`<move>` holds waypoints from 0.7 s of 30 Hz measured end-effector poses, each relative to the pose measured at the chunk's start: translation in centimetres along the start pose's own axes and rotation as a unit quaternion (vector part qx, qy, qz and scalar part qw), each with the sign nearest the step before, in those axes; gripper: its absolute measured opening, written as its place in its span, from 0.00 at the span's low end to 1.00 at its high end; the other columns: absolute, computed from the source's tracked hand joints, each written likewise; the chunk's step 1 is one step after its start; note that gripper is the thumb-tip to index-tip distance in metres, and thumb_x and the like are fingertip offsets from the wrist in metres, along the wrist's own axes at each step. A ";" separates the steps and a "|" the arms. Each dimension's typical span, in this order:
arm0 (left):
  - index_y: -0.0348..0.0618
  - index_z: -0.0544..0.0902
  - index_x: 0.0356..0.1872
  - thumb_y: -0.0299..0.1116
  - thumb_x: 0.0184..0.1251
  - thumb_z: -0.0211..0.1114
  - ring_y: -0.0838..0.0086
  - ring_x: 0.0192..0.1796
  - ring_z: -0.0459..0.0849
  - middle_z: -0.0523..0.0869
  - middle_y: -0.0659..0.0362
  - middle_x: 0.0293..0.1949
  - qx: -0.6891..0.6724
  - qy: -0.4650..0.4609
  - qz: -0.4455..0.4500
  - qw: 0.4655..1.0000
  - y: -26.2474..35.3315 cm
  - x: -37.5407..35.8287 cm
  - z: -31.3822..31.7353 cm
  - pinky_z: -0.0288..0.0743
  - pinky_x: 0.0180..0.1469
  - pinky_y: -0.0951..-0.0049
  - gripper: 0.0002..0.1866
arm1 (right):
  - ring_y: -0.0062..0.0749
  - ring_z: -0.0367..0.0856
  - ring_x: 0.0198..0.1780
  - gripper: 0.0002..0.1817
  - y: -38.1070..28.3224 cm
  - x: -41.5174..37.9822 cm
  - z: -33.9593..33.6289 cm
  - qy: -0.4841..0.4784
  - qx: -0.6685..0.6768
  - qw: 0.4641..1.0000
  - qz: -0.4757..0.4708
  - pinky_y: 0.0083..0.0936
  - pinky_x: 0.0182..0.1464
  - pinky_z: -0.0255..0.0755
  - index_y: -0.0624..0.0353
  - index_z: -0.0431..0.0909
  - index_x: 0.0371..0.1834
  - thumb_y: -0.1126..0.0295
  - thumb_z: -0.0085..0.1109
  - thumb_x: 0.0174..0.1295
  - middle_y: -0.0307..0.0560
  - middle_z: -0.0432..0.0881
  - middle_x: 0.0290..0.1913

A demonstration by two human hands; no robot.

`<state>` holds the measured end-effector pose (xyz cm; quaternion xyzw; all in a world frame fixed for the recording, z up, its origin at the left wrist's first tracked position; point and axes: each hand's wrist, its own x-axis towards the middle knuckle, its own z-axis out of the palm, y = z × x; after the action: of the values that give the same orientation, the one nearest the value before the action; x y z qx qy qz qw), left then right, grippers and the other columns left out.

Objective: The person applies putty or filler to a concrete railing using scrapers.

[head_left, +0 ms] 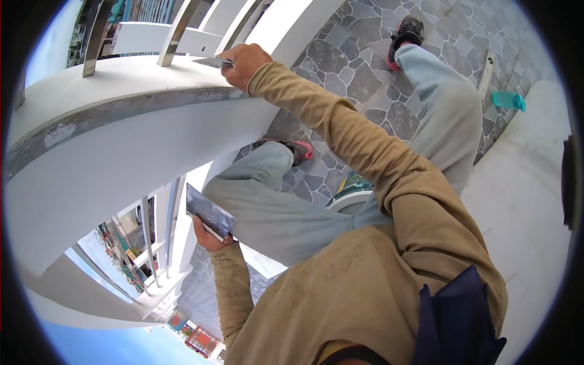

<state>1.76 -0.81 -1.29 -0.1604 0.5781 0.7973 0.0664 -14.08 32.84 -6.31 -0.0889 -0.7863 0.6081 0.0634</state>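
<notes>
My right hand is closed around a putty knife. Its thin metal blade points left, low over the white ledge top near the foot of a metal baluster. Below the ledge, beside my bent knee, my left hand grips a flat rectangular metal plate with greyish smears on its face. A pale strip runs along the plate's lower edge. The ledge's front edge is a rough grey band with a lighter patch.
A bucket with a white rim stands between my legs on the stone-patterned floor. To the right lie a turquoise bottle and a long pale bar, near a white wall. More railings show at lower left.
</notes>
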 end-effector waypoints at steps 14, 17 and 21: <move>0.38 0.70 0.56 0.42 0.68 0.48 0.65 0.51 0.78 0.77 0.52 0.50 -0.015 -0.014 0.024 0.999 -0.5 0.1 -1.2 0.71 0.54 0.63 0.22 | 0.45 0.82 0.41 0.18 2.8 -3.5 1.1 0.040 -0.030 0.998 0.042 0.35 0.48 0.75 0.51 0.82 0.45 0.71 0.54 0.49 0.56 0.82 0.41; 0.38 0.70 0.55 0.42 0.68 0.48 0.64 0.51 0.78 0.78 0.53 0.49 0.009 0.010 0.039 0.999 -0.4 0.3 -1.2 0.71 0.54 0.63 0.21 | 0.45 0.83 0.42 0.17 3.1 0.6 1.4 -0.064 -0.071 0.976 0.196 0.36 0.45 0.77 0.56 0.81 0.44 0.68 0.55 0.49 0.57 0.82 0.41; 0.39 0.71 0.55 0.42 0.67 0.48 0.64 0.51 0.78 0.78 0.53 0.49 0.009 0.018 0.042 0.999 -0.6 0.1 -0.7 0.72 0.54 0.63 0.21 | 0.47 0.82 0.44 0.19 2.3 3.1 2.7 -0.154 -0.176 0.958 0.165 0.34 0.47 0.75 0.62 0.80 0.45 0.66 0.54 0.50 0.59 0.82 0.40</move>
<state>1.99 -1.34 -2.02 -0.1496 0.5927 0.7910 0.0236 -17.49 31.53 -9.22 -0.1322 -0.8555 0.4686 -0.1762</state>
